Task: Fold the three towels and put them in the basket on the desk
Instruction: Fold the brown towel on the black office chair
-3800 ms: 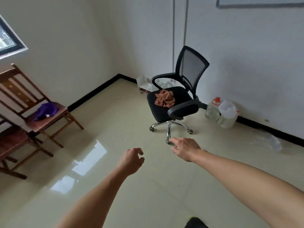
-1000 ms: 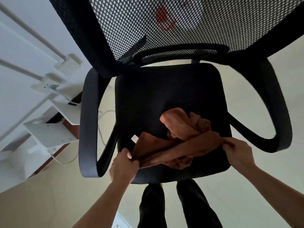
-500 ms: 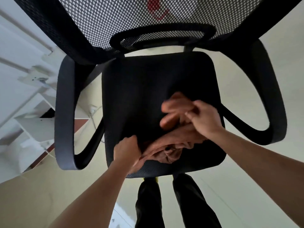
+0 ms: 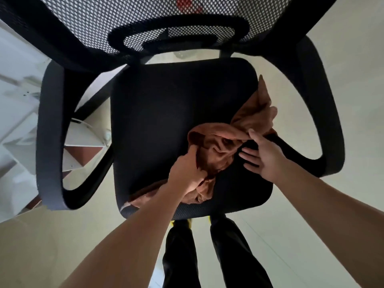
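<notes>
A crumpled brown towel [image 4: 252,113] lies on the right half of the black office chair seat [image 4: 158,121]. It stretches from the seat's front edge to the right side, where one corner sticks up. My left hand [image 4: 188,171] is closed on a bunch of the towel near its middle. My right hand [image 4: 262,154] is just right of it, fingers spread, thumb touching the towel's upper fold. The basket, the desk and the other towels are out of view.
The chair's mesh backrest [image 4: 145,19] fills the top of the view, and its armrests [image 4: 48,129] curve round both sides. White shelf parts [image 4: 18,113] lie on the floor at the left. My legs in dark trousers [image 4: 207,254] stand at the seat's front edge.
My left hand moved right and up along the towel and gripped its middle. My right hand let go of the fold and opened. The towel spread toward the right side of the seat.
</notes>
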Demonstrator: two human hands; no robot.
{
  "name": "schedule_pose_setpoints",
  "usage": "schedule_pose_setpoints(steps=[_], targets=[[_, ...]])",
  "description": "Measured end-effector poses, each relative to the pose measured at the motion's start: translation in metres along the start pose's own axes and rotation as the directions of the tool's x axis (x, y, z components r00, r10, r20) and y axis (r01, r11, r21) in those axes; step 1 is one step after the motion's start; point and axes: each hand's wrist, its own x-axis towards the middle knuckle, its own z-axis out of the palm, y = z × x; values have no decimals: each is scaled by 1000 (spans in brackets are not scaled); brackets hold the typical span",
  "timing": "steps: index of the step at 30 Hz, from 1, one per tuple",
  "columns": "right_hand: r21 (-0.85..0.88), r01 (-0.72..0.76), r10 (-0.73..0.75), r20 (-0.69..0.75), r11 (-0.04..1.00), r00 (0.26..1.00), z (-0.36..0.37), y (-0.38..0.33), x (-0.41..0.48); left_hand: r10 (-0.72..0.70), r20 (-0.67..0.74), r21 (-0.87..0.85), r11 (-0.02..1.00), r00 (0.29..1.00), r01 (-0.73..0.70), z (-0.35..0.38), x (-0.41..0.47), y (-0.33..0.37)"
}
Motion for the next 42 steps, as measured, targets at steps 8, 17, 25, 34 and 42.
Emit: schedule_pose_setpoints(steps=[8, 17, 25, 34, 42], targets=[[127, 174, -199, 226, 977, 954, 33, -60, -4, -289, 279, 86, 957, 916, 276, -45, -36, -54], [-285, 254, -272, -27, 924, 962, 24, -19, 28, -240, -252, -243, 953, 938, 179, -39, 28, -11], [-409, 319, -330, 46, 855, 943, 33, 2, 39, -497, -382, -444, 838, 779, 317, -59, 22, -39], [-471, 420, -429, 94, 776, 898, 26, 19, 27, -253, -218, -261, 946, 942, 194, -62, 47, -6], [-803, 323, -412, 107, 500, 905, 7, 33, 25, -594, -447, -381, 803, 669, 458, -83, 27, -67]])
